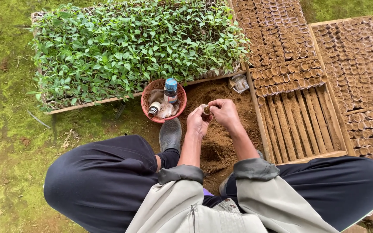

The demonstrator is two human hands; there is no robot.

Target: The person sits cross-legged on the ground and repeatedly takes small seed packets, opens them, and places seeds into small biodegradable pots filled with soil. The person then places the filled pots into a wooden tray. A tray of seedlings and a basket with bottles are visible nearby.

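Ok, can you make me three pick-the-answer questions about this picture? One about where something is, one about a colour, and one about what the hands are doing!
1. Where is the red basket?
A. Just below the tray of green seedlings
B. On the wooden slat tray
C. On the person's knee

2. What colour is the cap of the taller bottle in the basket?
A. Yellow
B. Blue
C. Black

3. What are the left hand and right hand doing?
A. Resting flat on the ground
B. Holding one small pot together over the soil pile
C. Lifting the basket

Answers: 1 A, the basket sits against the seedling tray's lower edge. 2 B, the cap shows blue. 3 B, both hands close round the little pot.
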